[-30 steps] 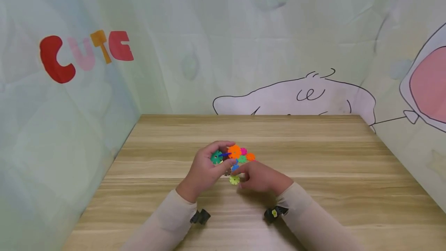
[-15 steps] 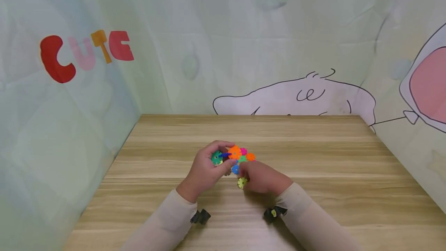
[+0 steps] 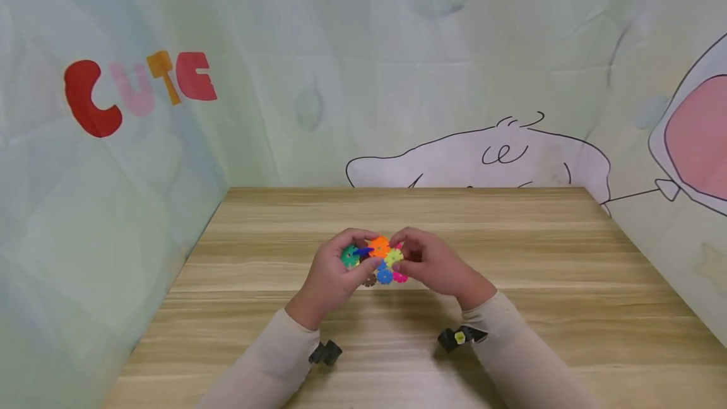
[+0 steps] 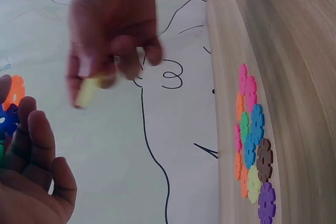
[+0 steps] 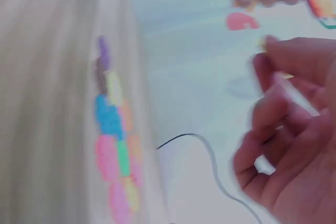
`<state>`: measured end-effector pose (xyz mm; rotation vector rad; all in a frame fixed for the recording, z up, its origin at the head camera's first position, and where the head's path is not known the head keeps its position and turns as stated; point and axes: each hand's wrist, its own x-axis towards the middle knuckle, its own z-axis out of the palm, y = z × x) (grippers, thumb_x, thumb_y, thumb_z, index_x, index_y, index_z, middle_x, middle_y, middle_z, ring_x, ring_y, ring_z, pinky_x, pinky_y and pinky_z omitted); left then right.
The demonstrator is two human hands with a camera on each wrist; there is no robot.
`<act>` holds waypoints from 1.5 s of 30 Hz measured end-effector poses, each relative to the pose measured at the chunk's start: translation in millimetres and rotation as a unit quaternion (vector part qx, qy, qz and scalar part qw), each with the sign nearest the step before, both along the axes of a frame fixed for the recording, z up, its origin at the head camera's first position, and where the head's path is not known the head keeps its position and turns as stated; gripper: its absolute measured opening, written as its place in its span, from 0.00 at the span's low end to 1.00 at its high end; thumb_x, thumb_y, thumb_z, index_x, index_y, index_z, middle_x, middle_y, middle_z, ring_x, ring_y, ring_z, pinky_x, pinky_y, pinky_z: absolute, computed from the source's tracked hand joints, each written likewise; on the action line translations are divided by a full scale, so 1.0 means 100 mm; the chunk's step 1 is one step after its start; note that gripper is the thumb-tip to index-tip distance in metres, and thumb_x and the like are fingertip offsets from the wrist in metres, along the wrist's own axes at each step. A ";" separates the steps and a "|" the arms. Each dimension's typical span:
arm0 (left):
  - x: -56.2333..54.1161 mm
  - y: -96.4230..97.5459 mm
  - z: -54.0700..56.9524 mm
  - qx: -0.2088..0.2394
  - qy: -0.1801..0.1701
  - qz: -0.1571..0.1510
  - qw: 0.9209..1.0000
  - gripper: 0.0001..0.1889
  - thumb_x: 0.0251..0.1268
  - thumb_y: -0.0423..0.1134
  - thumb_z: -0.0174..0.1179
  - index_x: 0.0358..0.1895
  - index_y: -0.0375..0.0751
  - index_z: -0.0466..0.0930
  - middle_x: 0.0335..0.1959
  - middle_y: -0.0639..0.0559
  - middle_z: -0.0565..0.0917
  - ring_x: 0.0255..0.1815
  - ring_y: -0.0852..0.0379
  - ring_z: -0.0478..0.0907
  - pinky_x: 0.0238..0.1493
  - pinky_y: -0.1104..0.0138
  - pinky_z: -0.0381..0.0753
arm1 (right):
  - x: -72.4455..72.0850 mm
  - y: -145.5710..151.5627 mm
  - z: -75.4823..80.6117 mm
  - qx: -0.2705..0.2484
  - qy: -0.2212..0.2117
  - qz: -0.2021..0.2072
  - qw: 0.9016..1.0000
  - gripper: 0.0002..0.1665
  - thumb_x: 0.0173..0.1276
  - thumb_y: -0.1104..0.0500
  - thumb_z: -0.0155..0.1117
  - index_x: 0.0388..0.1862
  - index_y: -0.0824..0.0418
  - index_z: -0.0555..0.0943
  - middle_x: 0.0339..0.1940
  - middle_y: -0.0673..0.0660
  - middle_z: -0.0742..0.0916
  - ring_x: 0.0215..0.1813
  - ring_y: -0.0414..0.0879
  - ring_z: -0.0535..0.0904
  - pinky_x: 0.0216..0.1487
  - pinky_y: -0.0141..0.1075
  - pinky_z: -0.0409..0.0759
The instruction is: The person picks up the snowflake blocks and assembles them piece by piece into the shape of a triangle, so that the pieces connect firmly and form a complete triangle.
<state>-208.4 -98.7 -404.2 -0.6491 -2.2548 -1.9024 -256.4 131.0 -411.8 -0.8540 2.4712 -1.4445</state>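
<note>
My left hand point(image 3: 332, 276) holds a small chain of joined snowflake discs: a green disc point(image 3: 349, 256), a dark blue disc point(image 3: 362, 252) seen nearly edge-on, and an orange disc point(image 3: 378, 247). Between thumb and fingers, my right hand point(image 3: 443, 264) pinches a pale yellow disc point(image 3: 393, 257), close to the orange one in the head view. The left wrist view shows this yellow disc point(image 4: 88, 90) blurred and apart from the left hand's discs. Both hands are raised above the table.
Several loose snowflake discs lie flat on the wooden table point(image 3: 272, 327) below the hands, among them a blue disc point(image 3: 384, 276), a brown disc point(image 3: 370, 279), a pink disc point(image 3: 400, 277) and a purple disc point(image 4: 266, 203). Printed cloth walls stand behind and beside the table.
My right hand has moved up and away from the person with the yellow disc, from low near the loose discs to beside the orange one. The left hand stays nearly still.
</note>
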 end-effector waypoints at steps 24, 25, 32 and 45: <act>0.01 -0.02 0.01 0.002 -0.029 -0.046 0.999 0.17 0.72 0.31 0.66 0.61 0.37 0.78 0.49 0.39 0.81 0.31 0.51 0.84 0.40 0.63 0.91 | 0.22 -0.02 0.18 -0.162 0.143 -0.002 0.976 0.13 0.68 0.75 0.69 0.48 0.64 0.83 0.37 0.57 0.85 0.34 0.45 0.77 0.37 0.32 0.81; 0.01 -0.02 0.01 0.002 -0.030 -0.050 0.998 0.17 0.73 0.31 0.65 0.61 0.36 0.78 0.50 0.39 0.81 0.32 0.47 0.84 0.41 0.61 0.91 | 0.22 -0.02 0.18 -0.167 0.149 0.000 0.975 0.13 0.68 0.75 0.69 0.47 0.64 0.83 0.36 0.58 0.85 0.34 0.45 0.77 0.37 0.32 0.81; 0.02 0.00 0.01 0.002 -0.036 -0.054 0.998 0.17 0.73 0.31 0.65 0.61 0.35 0.76 0.52 0.39 0.81 0.36 0.41 0.84 0.45 0.52 0.91 | 0.22 -0.06 0.16 -0.184 0.175 0.005 0.967 0.10 0.66 0.77 0.69 0.41 0.65 0.83 0.33 0.60 0.86 0.32 0.44 0.76 0.36 0.31 0.80; -0.03 0.00 -0.02 0.014 -0.049 -0.035 0.998 0.17 0.73 0.32 0.66 0.61 0.37 0.76 0.51 0.39 0.80 0.33 0.51 0.84 0.39 0.64 0.90 | 0.04 0.08 0.14 -0.048 0.094 -0.041 0.994 0.26 0.69 0.65 0.73 0.64 0.58 0.79 0.41 0.57 0.86 0.33 0.49 0.78 0.34 0.34 0.82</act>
